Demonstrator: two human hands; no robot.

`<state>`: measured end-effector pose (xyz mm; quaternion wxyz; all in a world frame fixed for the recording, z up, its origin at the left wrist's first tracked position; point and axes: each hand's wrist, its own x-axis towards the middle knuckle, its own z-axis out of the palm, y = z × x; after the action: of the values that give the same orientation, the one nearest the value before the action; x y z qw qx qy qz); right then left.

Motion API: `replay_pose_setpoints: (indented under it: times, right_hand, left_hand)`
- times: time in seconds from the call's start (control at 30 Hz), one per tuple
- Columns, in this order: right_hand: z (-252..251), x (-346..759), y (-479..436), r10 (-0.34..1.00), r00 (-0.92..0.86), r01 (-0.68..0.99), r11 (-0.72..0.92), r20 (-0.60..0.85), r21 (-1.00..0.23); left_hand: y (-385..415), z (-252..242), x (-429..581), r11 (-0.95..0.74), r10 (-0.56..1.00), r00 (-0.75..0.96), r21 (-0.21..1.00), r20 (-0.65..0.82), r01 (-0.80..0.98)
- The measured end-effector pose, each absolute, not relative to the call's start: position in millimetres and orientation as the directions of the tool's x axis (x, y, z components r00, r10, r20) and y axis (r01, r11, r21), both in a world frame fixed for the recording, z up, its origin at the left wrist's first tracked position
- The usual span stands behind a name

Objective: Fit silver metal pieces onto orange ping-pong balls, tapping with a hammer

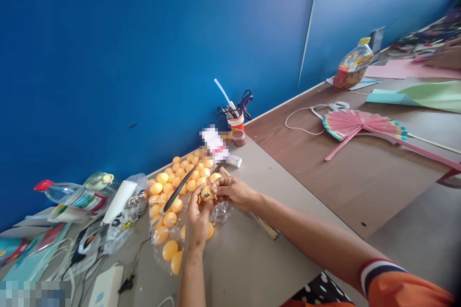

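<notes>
My left hand (pixel 200 216) and my right hand (pixel 232 193) meet above the table's near side, both with fingers closed around a small yellow piece (pixel 207 194) with dark marks on it. Its details are too small to tell. Behind and to the left of my hands lies a clear plastic bag with several orange-yellow balls (pixel 191 185). A dark, thin strip-like tool (pixel 178 195) rests across the balls. Wooden sticks (pixel 268 228) lie partly hidden under my right forearm.
A cup of pens (pixel 236 122) and a small jar (pixel 238 137) stand by the blue wall. Bottles (pixel 77 195), cables and a power strip (pixel 106 286) lie left. A pink paper fan (pixel 355 123) and a juice bottle (pixel 355 64) are right; another person's hand (pixel 446 55) shows at far right.
</notes>
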<state>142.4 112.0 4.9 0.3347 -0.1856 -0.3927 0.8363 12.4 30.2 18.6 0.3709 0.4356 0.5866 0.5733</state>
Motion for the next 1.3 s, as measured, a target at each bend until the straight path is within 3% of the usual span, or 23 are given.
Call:
replay_pose_setpoints:
  times: [0.3, 0.77, 1.07, 1.3]
  right_hand:
    - [3.1, 141.4, 115.3, 0.709, -0.704, -0.367, -0.411, -0.040, -0.834]
    - [3.1, 143.7, 117.1, 0.725, -0.683, -0.245, -0.340, -0.087, -0.908]
    - [1.9, 142.9, 114.4, 0.737, -0.665, -0.241, -0.368, -0.124, -0.898]
    - [2.4, 137.3, 108.8, 0.779, -0.602, -0.253, -0.394, -0.175, -0.884]
  left_hand:
    - [30.6, 19.6, 14.1, -0.023, 0.942, -0.335, 0.998, 0.039, 0.054]
    - [34.3, 10.4, 12.4, -0.049, 0.919, -0.379, 0.985, 0.110, 0.168]
    - [35.3, 2.8, 10.3, -0.108, 0.891, -0.414, 0.973, 0.186, 0.204]
    - [34.1, 5.3, 8.9, -0.091, 0.898, -0.382, 0.940, 0.220, 0.328]
